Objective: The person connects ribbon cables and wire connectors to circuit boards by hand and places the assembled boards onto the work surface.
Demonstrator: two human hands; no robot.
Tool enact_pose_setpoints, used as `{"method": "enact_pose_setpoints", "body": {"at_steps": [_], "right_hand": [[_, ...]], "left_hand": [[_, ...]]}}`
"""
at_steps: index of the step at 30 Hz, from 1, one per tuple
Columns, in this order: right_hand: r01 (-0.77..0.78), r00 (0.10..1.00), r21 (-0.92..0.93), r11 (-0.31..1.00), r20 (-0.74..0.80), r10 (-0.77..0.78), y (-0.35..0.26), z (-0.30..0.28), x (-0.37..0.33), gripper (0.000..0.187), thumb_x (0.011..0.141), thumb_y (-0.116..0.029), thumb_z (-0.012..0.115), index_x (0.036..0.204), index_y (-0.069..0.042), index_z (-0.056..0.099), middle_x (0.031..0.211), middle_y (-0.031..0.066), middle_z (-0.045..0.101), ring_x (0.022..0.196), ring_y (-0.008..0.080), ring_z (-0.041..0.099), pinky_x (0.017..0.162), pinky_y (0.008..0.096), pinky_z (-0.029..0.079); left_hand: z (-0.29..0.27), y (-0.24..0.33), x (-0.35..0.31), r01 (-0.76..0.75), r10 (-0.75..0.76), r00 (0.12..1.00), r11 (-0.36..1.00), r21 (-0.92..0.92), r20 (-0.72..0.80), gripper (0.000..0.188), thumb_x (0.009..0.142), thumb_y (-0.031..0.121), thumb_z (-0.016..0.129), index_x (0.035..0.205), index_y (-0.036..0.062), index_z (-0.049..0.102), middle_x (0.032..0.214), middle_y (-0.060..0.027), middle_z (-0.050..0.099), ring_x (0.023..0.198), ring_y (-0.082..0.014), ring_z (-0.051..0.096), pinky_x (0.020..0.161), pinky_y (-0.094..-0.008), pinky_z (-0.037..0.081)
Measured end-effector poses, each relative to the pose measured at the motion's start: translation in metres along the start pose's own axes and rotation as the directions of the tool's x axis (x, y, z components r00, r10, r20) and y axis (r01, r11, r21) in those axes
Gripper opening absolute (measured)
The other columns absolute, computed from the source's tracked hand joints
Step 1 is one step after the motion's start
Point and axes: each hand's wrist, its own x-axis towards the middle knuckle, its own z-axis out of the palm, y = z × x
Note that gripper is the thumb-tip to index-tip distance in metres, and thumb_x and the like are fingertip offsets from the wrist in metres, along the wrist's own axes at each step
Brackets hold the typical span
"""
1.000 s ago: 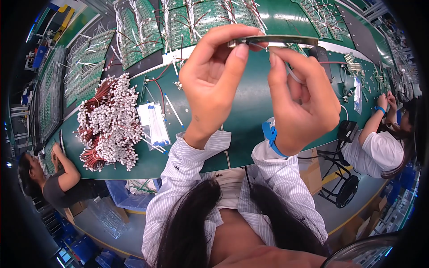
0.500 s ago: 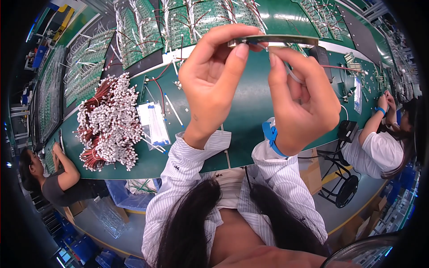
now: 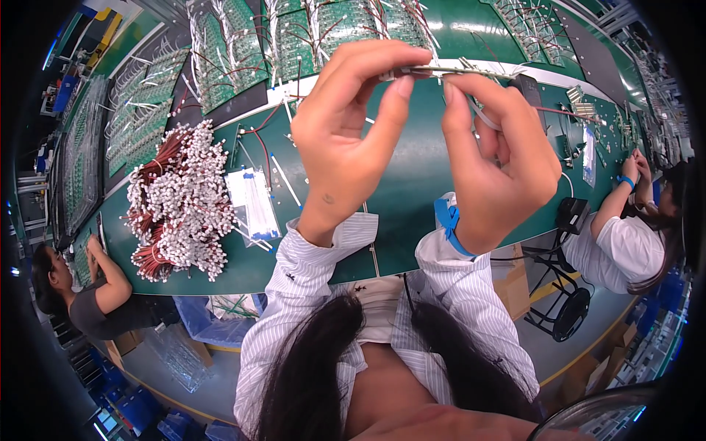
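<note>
Above the table's middle, my left hand (image 3: pixel 346 132) pinches the left end of a thin green circuit board (image 3: pixel 471 72) between thumb and fingers. The board is turned nearly edge-on, so its faces hardly show. Close under it, my right hand (image 3: pixel 500 158) is closed on a white cable (image 3: pixel 485 120), which curves between the fingers. Where the cable's tip meets the board is too small to make out. A blue wrist strap (image 3: pixel 447 219) circles my right wrist.
A heap of red-brown wires with white connectors (image 3: pixel 180 198) lies at left, beside a bundle of white cables (image 3: pixel 257 206). Wired green boards (image 3: pixel 323 37) line the far side. A black box (image 3: pixel 572 214) sits at the right edge. Co-workers sit left (image 3: pixel 88 283) and right (image 3: pixel 625 235).
The board has tilted from showing a dark strip of its face to nearly edge-on. Both hands stay in almost the same place, still gripping.
</note>
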Motion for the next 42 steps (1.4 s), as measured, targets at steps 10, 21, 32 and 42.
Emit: {"method": "enact_pose_setpoints", "body": {"at_steps": [10, 21, 32, 42], "right_hand": [[0.111, 0.993, 0.080, 0.991, -0.034, -0.109, 0.009, 0.017, -0.002, 0.020, 0.059, 0.001, 0.068, 0.076, -0.006, 0.060, 0.057, 0.0007, 0.049, 0.046, 0.0142, 0.043, 0.045, 0.0286, 0.028], [-0.406, 0.716, 0.900, -0.156, 0.208, -0.666, -0.142, 0.078, -0.148, 0.023, 0.079, -0.023, 0.053, 0.071, -0.001, 0.050, 0.063, 0.0110, 0.048, 0.060, 0.0298, 0.051, 0.051, 0.0365, 0.040], [-0.645, 0.602, 0.721, -0.256, 0.273, -0.750, -0.116, 0.086, -0.138, 0.031, 0.085, -0.025, 0.045, 0.073, 0.003, 0.045, 0.066, 0.0149, 0.047, 0.064, 0.0278, 0.050, 0.056, 0.0371, 0.038], [-0.801, 0.504, 0.466, -0.375, 0.188, -0.843, -0.142, 0.070, -0.141, 0.027, 0.083, -0.023, 0.054, 0.079, 0.004, 0.049, 0.076, 0.0153, 0.053, 0.074, 0.0214, 0.055, 0.060, 0.0344, 0.039]], "left_hand": [[-0.004, -0.006, 0.002, 0.058, -0.057, 0.996, 0.998, 0.018, -0.074, 0.016, 0.076, -0.008, 0.057, 0.093, -0.0071, 0.056, 0.091, -0.0108, 0.056, 0.082, -0.0148, 0.055, 0.072, -0.0236, 0.047], [-0.006, -0.030, -0.002, 0.281, -0.274, 0.959, 0.953, 0.111, -0.070, 0.012, 0.082, -0.002, 0.053, 0.094, -0.0045, 0.056, 0.086, -0.0056, 0.057, 0.075, -0.0103, 0.056, 0.068, -0.0194, 0.044], [0.014, -0.032, -0.009, 0.382, -0.389, 0.920, 0.919, 0.095, 0.057, 0.012, 0.082, -0.002, 0.054, 0.092, -0.0048, 0.057, 0.083, -0.0054, 0.057, 0.072, -0.0097, 0.055, 0.065, -0.0190, 0.043], [0.023, -0.026, -0.007, 0.409, -0.412, 0.902, 0.911, 0.054, 0.126, 0.012, 0.080, -0.004, 0.055, 0.091, -0.0061, 0.057, 0.088, -0.0078, 0.057, 0.075, -0.0115, 0.055, 0.067, -0.0227, 0.047]]}}
